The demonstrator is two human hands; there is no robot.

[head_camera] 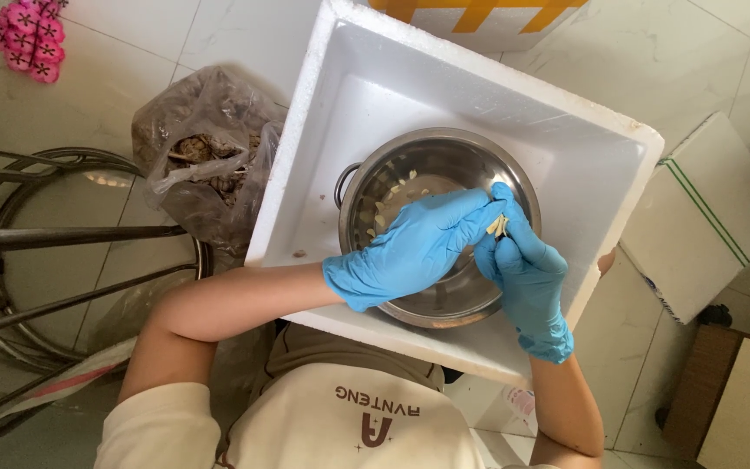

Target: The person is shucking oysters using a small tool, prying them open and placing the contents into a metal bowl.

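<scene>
Both my hands wear blue gloves and meet over a steel bowl (375,178) that sits inside a white foam box (323,148). My left hand (410,247) and my right hand (523,265) pinch a small pale clove-like piece (497,226) between their fingertips. Several pale peeled pieces (397,193) lie in the bowl's bottom. The foam box rests on my lap.
A clear plastic bag (206,152) of brown husks stands on the tiled floor left of the box. A metal stool frame (54,234) lies further left. A white foam lid (700,217) and cardboard (740,399) sit at the right. Pink item (26,39) at top left.
</scene>
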